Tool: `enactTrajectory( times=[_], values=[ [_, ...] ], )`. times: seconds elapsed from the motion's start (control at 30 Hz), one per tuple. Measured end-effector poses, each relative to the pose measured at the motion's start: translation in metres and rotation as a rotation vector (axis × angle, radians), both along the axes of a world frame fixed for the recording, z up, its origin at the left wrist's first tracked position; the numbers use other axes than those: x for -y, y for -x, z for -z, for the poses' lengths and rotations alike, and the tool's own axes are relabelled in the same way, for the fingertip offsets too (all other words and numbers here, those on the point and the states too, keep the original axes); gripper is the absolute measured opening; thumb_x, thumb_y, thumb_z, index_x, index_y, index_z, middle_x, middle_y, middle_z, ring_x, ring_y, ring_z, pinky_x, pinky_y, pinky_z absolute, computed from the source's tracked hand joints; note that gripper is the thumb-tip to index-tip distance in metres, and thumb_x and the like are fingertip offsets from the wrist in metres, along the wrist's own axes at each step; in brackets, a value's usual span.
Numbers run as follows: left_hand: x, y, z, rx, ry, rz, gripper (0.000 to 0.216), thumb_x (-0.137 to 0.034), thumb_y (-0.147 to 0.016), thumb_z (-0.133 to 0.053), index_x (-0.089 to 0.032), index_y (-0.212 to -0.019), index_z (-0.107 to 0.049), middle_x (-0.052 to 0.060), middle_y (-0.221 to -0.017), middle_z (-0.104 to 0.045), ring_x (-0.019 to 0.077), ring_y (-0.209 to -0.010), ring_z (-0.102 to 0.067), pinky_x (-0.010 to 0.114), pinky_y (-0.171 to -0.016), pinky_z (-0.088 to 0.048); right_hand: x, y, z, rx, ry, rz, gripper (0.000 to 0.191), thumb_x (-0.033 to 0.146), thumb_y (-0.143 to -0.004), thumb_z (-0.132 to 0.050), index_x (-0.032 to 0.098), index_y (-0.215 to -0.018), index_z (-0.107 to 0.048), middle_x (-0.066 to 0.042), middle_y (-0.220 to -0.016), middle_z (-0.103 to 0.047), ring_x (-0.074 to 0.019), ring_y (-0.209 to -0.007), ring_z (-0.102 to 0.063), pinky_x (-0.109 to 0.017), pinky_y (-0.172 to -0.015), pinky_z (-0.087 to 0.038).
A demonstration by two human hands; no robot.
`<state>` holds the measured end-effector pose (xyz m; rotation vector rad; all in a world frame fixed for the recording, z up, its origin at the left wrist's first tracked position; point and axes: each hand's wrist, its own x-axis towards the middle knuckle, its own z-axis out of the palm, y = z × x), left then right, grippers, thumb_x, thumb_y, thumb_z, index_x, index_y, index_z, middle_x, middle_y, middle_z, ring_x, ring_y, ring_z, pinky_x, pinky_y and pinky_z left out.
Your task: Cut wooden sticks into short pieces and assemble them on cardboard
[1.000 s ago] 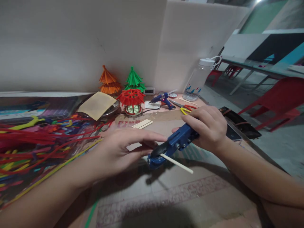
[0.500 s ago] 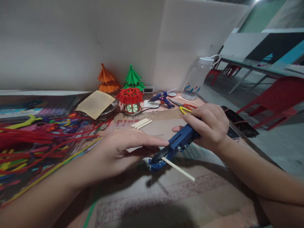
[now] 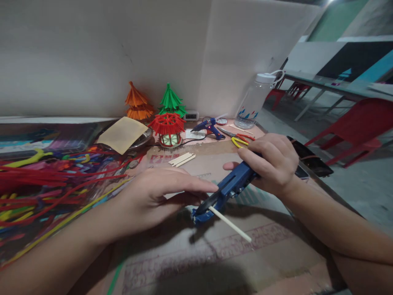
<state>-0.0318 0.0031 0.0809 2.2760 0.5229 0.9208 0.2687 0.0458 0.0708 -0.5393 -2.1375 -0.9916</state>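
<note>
My right hand (image 3: pixel 272 162) is closed around the handles of a blue cutter (image 3: pixel 235 180), which looks like a hand-held pipe or mitre cutter and slants down to the left. A thin pale wooden stick (image 3: pixel 231 224) lies across its jaws, the free end sticking out toward the lower right. My left hand (image 3: pixel 167 190) pinches at the far side of the jaws, where the stick's other end is hidden behind the fingers. Its index fingertip rests against the cutter. Behind the hands, several short pale sticks (image 3: pixel 182 159) lie on the cardboard.
Red-roofed craft piece (image 3: pixel 168 127), green tree (image 3: pixel 169 98) and orange tree (image 3: pixel 136 102) stand by the wall. Nearby are a blue glue gun (image 3: pixel 208 128), pliers (image 3: pixel 241 139) and a clear bottle (image 3: pixel 253 100). Coloured pipe cleaners (image 3: pixel 33 176) cover the left side.
The stick's free end has tipped slightly downward. Both hands and the cutter hold nearly the same position.
</note>
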Motion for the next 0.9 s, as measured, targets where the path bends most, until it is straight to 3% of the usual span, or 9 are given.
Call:
enactTrajectory(
  times=[0.37, 0.6, 0.77, 0.9],
  values=[
    [-0.001, 0.0, 0.002, -0.017, -0.018, 0.003, 0.042, -0.009, -0.093, -0.064, -0.033, -0.127, -0.069, -0.002, -0.113, -0.077, 0.0107, -0.096, -0.073, 0.017, -0.088, -0.056, -0.001, 0.001, -0.003, 0.01, -0.069, -0.026, 0.019, 0.033, -0.087, -0.075, 0.025, -0.103, -0.067, -0.001, -0.076, -0.067, -0.0195, -0.074, -0.062, -0.034, -0.07, -0.048],
    [0.0, -0.001, 0.001, -0.045, -0.04, 0.001, 0.039, -0.013, -0.096, -0.064, -0.029, -0.131, -0.064, 0.001, -0.114, -0.075, 0.0112, -0.1, -0.07, 0.018, -0.091, -0.054, -0.004, -0.002, 0.006, 0.05, 0.116, -0.044, 0.02, 0.033, -0.092, -0.068, 0.022, -0.109, -0.065, -0.004, -0.081, -0.067, -0.0187, -0.076, -0.059, -0.033, -0.07, -0.045],
    [0.0, 0.002, 0.003, -0.054, 0.001, -0.041, 0.048, -0.017, -0.097, -0.062, -0.037, -0.139, -0.056, 0.004, -0.125, -0.064, 0.0166, -0.111, -0.065, 0.023, -0.088, -0.057, -0.008, 0.004, 0.013, 0.047, 0.25, -0.06, 0.016, 0.026, -0.092, -0.061, 0.021, -0.108, -0.062, -0.005, -0.082, -0.067, -0.0185, -0.075, -0.06, -0.032, -0.067, -0.045],
    [0.001, 0.002, 0.002, -0.084, 0.016, -0.06, 0.049, -0.018, -0.097, -0.062, -0.039, -0.14, -0.054, 0.004, -0.128, -0.064, 0.0181, -0.111, -0.066, 0.026, -0.09, -0.058, -0.007, 0.01, 0.01, 0.059, 0.282, -0.111, 0.014, 0.021, -0.091, -0.055, 0.018, -0.104, -0.061, -0.005, -0.076, -0.065, -0.0191, -0.07, -0.059, -0.032, -0.063, -0.045]
  ],
)
